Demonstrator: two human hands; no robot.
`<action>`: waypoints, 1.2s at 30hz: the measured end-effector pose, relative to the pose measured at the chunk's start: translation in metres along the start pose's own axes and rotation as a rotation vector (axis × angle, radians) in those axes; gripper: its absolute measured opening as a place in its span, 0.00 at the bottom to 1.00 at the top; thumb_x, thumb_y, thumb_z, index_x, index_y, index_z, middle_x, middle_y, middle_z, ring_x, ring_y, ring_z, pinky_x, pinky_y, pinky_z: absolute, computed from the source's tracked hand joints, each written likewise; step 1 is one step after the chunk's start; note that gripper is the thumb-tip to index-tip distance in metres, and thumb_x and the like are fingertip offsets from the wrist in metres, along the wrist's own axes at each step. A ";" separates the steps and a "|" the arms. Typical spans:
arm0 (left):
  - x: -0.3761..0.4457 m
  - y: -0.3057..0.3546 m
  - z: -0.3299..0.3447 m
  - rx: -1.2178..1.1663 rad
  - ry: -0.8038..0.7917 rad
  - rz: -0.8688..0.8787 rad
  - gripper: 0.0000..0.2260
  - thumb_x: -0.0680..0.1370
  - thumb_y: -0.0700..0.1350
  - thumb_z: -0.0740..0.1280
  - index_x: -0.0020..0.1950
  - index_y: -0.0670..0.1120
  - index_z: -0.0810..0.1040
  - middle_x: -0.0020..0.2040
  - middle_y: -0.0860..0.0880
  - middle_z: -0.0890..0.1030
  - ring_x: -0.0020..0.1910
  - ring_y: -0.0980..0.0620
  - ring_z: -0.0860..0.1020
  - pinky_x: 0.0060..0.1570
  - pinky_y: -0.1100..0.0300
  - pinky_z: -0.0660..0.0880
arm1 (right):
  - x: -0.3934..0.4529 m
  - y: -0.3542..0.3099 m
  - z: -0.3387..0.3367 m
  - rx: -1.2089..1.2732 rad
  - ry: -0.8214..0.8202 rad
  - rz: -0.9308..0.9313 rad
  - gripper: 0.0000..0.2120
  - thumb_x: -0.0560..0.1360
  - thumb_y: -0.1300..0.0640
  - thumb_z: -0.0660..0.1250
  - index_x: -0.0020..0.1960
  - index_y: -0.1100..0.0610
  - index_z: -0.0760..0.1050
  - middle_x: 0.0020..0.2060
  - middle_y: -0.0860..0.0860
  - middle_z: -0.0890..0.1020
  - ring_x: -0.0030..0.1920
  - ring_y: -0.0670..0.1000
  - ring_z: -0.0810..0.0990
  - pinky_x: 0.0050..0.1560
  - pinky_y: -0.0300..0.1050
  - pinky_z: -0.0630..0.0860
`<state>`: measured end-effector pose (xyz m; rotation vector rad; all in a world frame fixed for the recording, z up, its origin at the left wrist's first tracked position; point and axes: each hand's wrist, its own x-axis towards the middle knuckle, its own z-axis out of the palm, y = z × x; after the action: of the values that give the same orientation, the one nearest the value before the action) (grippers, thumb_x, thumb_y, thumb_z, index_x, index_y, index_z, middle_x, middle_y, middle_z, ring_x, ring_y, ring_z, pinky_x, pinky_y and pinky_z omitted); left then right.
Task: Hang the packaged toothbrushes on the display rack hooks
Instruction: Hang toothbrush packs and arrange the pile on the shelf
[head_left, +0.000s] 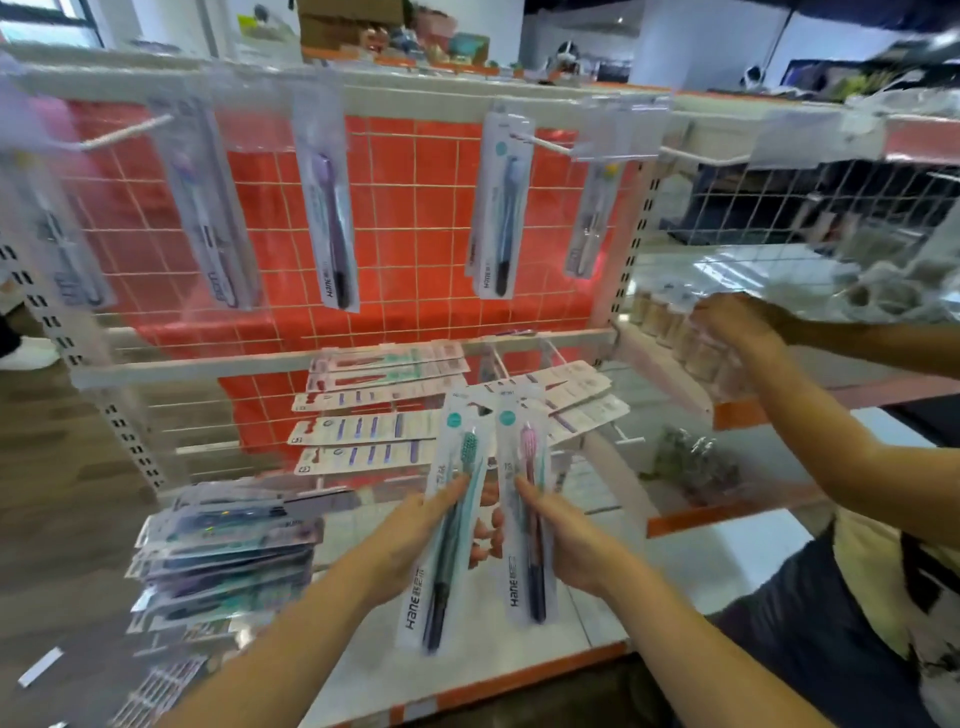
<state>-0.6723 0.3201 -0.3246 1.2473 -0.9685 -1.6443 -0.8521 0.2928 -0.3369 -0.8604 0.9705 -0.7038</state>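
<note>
Five packs hung on the rack hooks (540, 141); left hand (415, 540) gripped the green toothbrush pack (447, 525), right hand (566, 540) the pink toothbrush pack (527, 514); a stack (223, 561) seemingly awaited hanging.

I see a white shelf (649, 566) with an orange front edge, a messy stack of packaged toothbrushes (223, 561) lying on its left part, flat toothbrush cards (363, 431) fanned farther back

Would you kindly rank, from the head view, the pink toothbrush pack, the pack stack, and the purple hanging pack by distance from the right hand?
1. Pink toothbrush pack, in the right hand.
2. Pack stack, lower left.
3. Purple hanging pack, upper rack.
</note>
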 end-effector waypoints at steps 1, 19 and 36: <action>0.001 -0.007 0.007 0.012 -0.002 -0.016 0.17 0.76 0.54 0.64 0.48 0.40 0.80 0.35 0.42 0.82 0.33 0.48 0.81 0.38 0.54 0.80 | -0.003 0.005 -0.011 0.011 0.007 0.019 0.22 0.73 0.49 0.66 0.60 0.63 0.77 0.58 0.65 0.79 0.59 0.64 0.77 0.64 0.58 0.72; 0.050 -0.152 0.041 0.216 0.158 -0.339 0.22 0.76 0.60 0.60 0.50 0.44 0.84 0.36 0.43 0.84 0.35 0.47 0.82 0.43 0.55 0.79 | 0.037 0.120 -0.150 -0.034 -0.097 0.336 0.27 0.68 0.41 0.66 0.53 0.63 0.78 0.41 0.57 0.81 0.42 0.53 0.80 0.46 0.46 0.79; 0.228 -0.296 -0.057 0.031 0.126 0.029 0.26 0.71 0.60 0.64 0.55 0.40 0.80 0.38 0.41 0.82 0.36 0.44 0.81 0.40 0.52 0.79 | 0.237 0.226 -0.212 -0.108 -0.044 -0.146 0.23 0.74 0.43 0.59 0.55 0.60 0.79 0.40 0.60 0.83 0.38 0.57 0.83 0.42 0.50 0.80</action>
<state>-0.7011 0.2067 -0.6838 1.3348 -0.9325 -1.5149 -0.9194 0.1447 -0.6915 -1.0456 0.9192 -0.7588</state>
